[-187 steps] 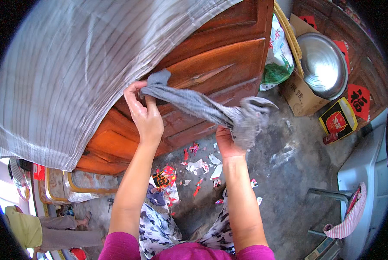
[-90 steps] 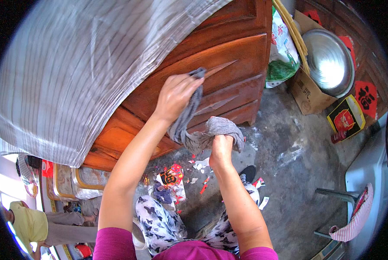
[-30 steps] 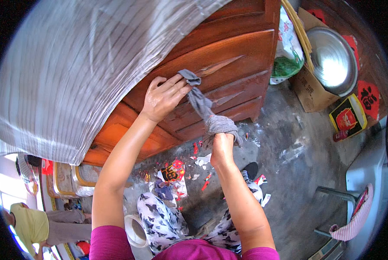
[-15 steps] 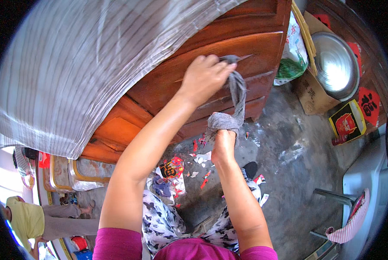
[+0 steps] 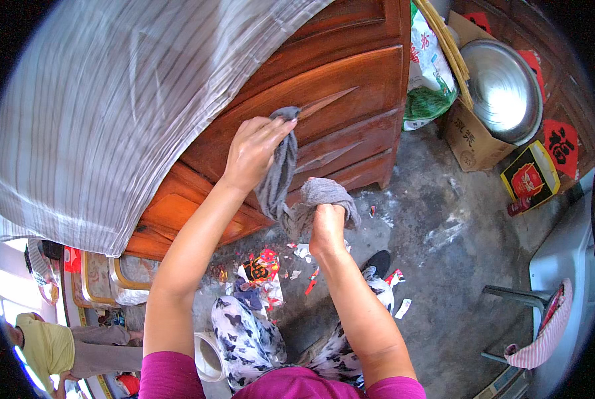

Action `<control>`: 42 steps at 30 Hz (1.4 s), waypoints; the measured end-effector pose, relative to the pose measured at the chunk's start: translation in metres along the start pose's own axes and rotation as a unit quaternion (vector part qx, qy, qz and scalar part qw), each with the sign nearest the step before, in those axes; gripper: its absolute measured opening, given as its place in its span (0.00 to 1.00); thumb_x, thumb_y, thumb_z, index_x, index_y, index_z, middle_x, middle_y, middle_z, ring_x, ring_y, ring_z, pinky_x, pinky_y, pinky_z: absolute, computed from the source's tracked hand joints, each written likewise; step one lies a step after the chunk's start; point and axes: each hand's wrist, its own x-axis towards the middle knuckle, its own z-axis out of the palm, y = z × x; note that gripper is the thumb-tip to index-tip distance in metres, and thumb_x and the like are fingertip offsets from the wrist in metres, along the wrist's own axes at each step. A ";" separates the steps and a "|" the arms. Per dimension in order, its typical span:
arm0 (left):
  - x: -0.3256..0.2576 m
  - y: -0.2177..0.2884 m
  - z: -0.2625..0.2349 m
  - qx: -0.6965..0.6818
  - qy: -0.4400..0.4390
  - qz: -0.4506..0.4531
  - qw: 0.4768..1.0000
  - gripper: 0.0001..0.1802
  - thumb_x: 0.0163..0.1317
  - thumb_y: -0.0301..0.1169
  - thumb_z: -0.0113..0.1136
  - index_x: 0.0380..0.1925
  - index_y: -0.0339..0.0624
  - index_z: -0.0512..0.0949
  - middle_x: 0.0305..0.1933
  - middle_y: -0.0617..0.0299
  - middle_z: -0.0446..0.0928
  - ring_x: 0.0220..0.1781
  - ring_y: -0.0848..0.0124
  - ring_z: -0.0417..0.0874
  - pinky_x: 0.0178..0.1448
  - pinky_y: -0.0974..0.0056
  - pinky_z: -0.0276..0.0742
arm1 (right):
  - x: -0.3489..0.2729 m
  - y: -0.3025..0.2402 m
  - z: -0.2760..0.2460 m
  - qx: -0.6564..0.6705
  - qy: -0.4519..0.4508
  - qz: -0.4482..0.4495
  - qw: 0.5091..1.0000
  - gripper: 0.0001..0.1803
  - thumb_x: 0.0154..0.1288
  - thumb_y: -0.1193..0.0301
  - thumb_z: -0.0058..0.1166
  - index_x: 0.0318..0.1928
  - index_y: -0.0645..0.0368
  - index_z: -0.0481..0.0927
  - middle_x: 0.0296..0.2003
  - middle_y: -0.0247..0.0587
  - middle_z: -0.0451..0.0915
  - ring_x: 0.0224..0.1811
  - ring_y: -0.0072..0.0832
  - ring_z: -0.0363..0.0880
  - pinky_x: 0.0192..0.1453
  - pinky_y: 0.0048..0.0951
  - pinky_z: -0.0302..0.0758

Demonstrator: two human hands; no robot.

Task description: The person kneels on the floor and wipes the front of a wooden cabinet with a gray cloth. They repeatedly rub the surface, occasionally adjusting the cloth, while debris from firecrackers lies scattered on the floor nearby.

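Observation:
My left hand presses one end of a grey cloth against the front of a reddish-brown wooden cabinet, its fingertips bent over the fabric. From there the cloth hangs in a twisted length down to my right hand. That hand is closed, with the bunched other end of the cloth wrapped over it, so its fingers are mostly hidden. A raised, pointed carving on the panel lies just right of my left fingertips. A striped grey sheet drapes over the cabinet at upper left.
Torn red and white paper scraps litter the concrete floor. At right stand a cardboard box, a round metal lid, a yellow-black carton and a chair with a striped cushion. A white bucket is low left; another person is at far left.
My left hand has moved left and down across the cabinet front with its end of the cloth. The right hand shifted slightly left. A white bucket has come into view beside my leg.

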 end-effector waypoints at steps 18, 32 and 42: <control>0.056 0.027 0.033 0.064 -0.013 0.020 0.998 0.20 0.60 0.29 0.61 0.53 0.44 0.85 0.51 0.62 0.86 0.52 0.63 0.83 0.56 0.60 0.83 | 0.007 0.007 -0.004 -0.026 0.035 0.013 0.999 0.09 0.73 0.69 0.56 0.50 0.56 0.81 0.45 0.31 0.80 0.46 0.23 0.76 0.53 0.30 0.74; -0.028 0.002 -0.018 0.102 -0.012 0.003 0.995 0.28 0.58 0.22 0.61 0.62 0.47 0.82 0.52 0.61 0.86 0.54 0.61 0.84 0.56 0.56 0.76 | 0.001 0.007 -0.005 -0.013 0.024 0.021 0.999 0.09 0.74 0.68 0.54 0.48 0.59 0.81 0.46 0.33 0.80 0.49 0.26 0.76 0.58 0.31 0.74; 0.079 0.024 0.061 0.124 -0.013 0.135 0.983 0.23 0.64 0.31 0.57 0.59 0.47 0.82 0.57 0.62 0.85 0.60 0.64 0.82 0.61 0.57 0.77 | 0.006 0.007 -0.008 -0.019 0.019 -0.001 1.000 0.07 0.73 0.70 0.55 0.48 0.57 0.80 0.41 0.31 0.79 0.43 0.22 0.75 0.48 0.28 0.72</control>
